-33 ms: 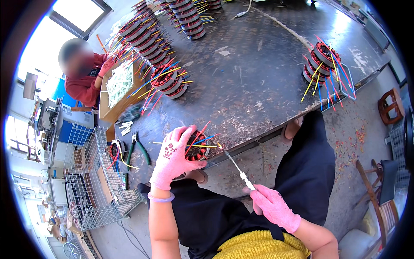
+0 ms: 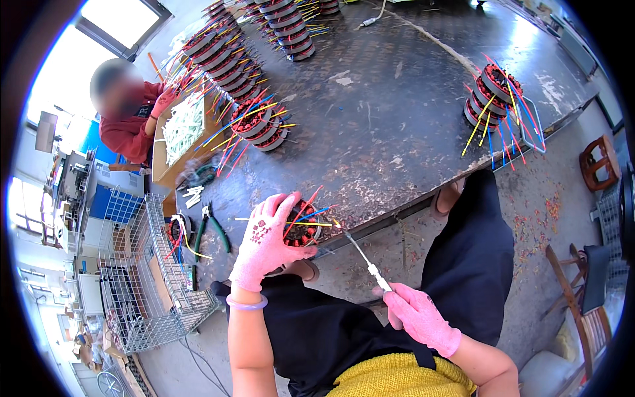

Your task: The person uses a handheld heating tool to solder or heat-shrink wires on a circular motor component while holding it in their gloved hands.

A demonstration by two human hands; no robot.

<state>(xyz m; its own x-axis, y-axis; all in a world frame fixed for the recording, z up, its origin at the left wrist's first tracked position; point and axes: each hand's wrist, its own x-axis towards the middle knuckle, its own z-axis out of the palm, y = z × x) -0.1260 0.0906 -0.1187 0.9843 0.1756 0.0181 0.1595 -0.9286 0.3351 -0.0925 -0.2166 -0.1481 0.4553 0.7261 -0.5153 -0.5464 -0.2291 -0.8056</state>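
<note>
My left hand [image 2: 261,241], in a pink glove, is wrapped round a motor stator [image 2: 305,233] with red windings at the table's near edge. Red, blue and yellow leads stick out of it. In my right hand [image 2: 421,319], also gloved in pink, is a slim tool [image 2: 378,276] with a white handle and a thin metal shaft. Its tip meets or nearly meets the end of the yellow lead; which of these I cannot tell. Left of my left hand lie green-handled pliers [image 2: 217,228], beside another stator [image 2: 177,229] with loose leads.
Stacked stators [image 2: 259,126] stand at the far left of the dark table [image 2: 370,139], with a smaller stack [image 2: 495,99] at its right edge. A person [image 2: 129,119] sits by a cardboard box [image 2: 173,169] of pale pieces. A wire cage [image 2: 149,291] adjoins the table's left side.
</note>
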